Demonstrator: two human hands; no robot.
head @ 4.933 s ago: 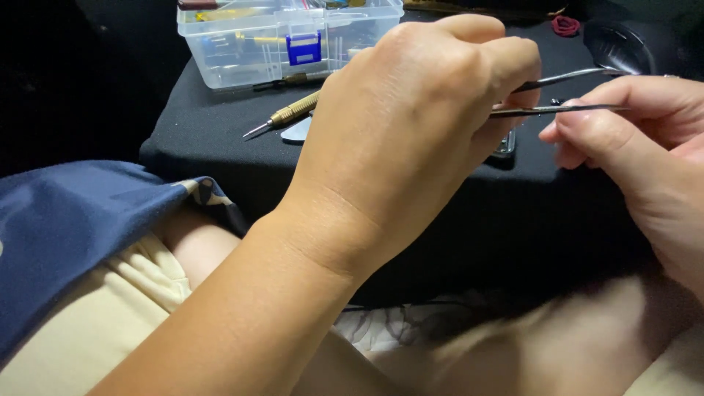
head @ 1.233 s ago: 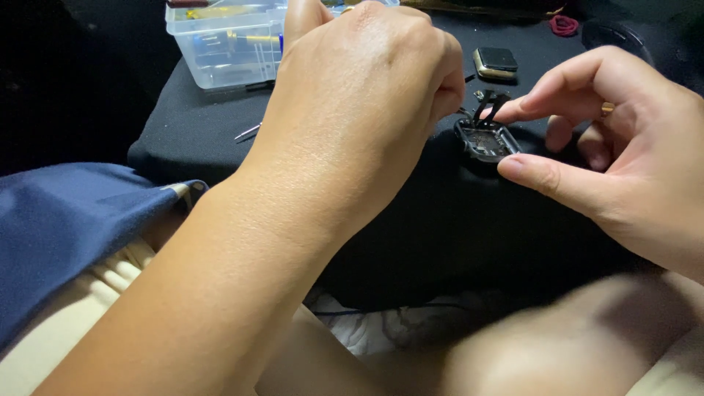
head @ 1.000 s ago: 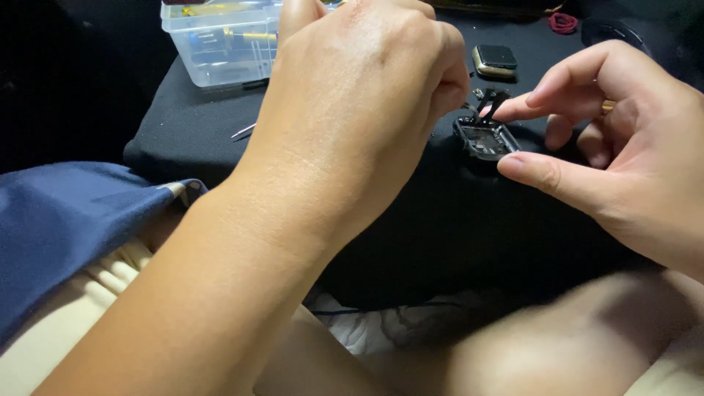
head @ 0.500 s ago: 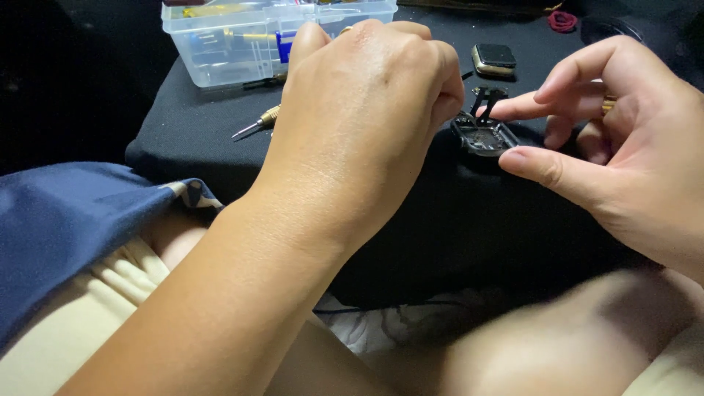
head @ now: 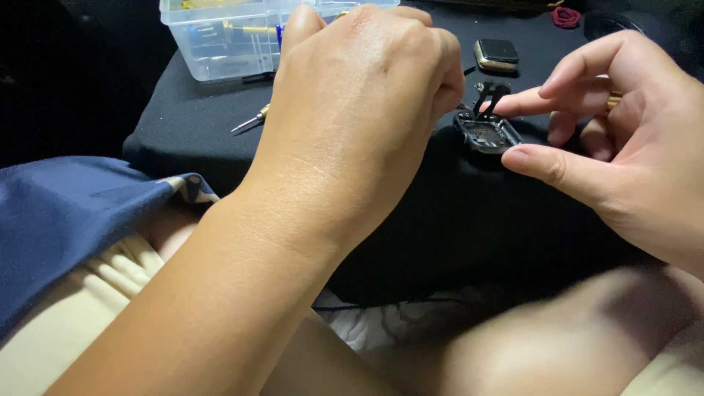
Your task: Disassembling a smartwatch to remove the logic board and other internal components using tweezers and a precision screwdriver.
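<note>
Both hands [head: 367, 110] on small black device [head: 485, 133]

I see matt black cloth [head: 440, 220] draped over the desk, a clear glossy plastic box [head: 220, 37], a small dark device [head: 486, 134] with a shiny metallic inside, and smooth navy fabric [head: 66, 220].
</note>
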